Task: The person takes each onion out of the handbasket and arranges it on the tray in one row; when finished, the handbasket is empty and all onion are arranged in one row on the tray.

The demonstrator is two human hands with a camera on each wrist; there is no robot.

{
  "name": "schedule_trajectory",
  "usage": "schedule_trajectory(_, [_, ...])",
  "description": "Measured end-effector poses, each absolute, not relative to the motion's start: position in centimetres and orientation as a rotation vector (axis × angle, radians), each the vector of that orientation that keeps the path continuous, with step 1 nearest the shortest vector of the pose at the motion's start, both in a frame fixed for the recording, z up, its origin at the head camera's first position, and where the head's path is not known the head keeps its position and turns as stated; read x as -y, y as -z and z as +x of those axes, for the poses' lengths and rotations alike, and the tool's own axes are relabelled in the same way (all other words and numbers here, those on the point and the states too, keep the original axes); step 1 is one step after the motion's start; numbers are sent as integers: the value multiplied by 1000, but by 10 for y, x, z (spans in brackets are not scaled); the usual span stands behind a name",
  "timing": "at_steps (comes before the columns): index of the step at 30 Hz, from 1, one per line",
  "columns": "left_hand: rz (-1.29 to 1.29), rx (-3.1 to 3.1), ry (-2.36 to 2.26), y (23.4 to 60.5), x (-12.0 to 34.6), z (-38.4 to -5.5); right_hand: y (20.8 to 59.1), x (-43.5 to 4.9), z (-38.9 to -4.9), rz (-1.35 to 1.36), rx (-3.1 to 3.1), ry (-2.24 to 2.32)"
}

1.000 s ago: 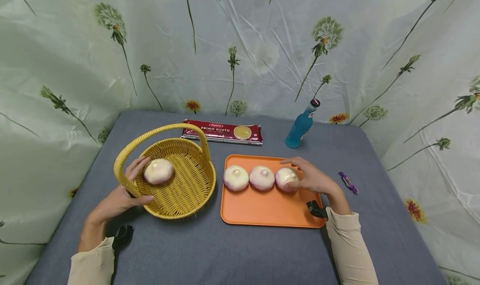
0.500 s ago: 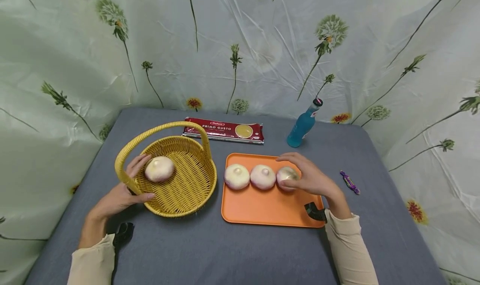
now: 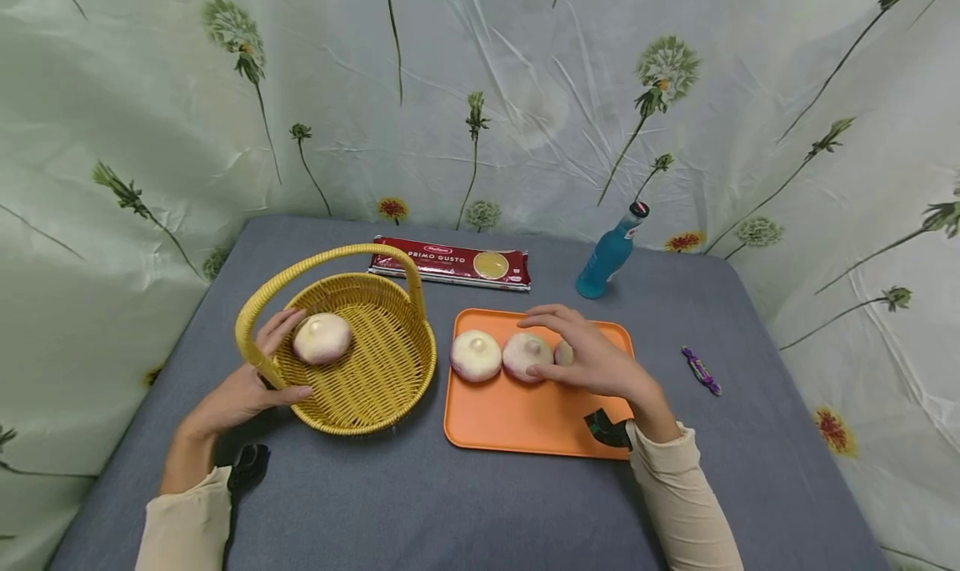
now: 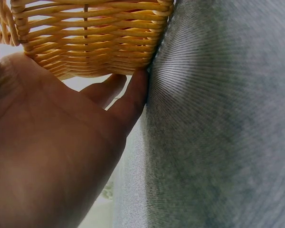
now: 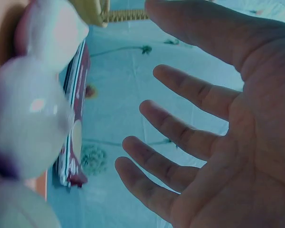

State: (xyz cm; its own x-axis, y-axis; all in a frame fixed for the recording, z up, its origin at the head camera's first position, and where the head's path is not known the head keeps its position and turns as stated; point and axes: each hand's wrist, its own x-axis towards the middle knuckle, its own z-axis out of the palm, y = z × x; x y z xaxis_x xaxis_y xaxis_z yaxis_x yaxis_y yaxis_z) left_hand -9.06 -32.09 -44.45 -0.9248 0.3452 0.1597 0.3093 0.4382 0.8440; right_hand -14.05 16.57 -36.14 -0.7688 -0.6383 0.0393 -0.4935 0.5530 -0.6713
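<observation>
My left hand (image 3: 243, 394) holds the left side of a yellow wicker basket (image 3: 378, 417), its thumb over the front rim. In the left wrist view, fingers lie against the basket's outer wall (image 4: 95, 40), close to the cloth. One purple-white onion (image 3: 322, 338) sits inside. On an orange tray (image 3: 495, 425), two onions, the left one (image 3: 476, 356) and the middle one (image 3: 527, 355), stand in a row with a third onion (image 3: 564, 353), mostly hidden by my right hand (image 3: 592, 361). That hand hovers above them with fingers spread; the right wrist view shows nothing in its grasp.
Behind the tray lies a red pasta packet (image 3: 450, 264), near the basket's tall handle (image 3: 330, 258). A blue bottle (image 3: 606, 257) stands at the back right. A purple wrapped candy (image 3: 701, 371) lies right of the tray on the grey cloth (image 3: 420, 504).
My right hand has shifted left from around the right onion to above the middle one. My left hand stays on the basket. The onions keep their places.
</observation>
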Motion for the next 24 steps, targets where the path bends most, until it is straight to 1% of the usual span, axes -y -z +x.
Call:
schedule_trajectory(4, [596, -2625, -1542, 445, 321, -91, 361, -154, -139, -1029, -2567, 1015])
schedule_trajectory(14, [561, -2606, -1547, 444, 320, -89, 363, -126, -133, -1071, -2510, 1029])
schedule_trajectory(24, [553, -2588, -1563, 446, 322, -88, 364, -97, -130, -1197, -2436, 1053])
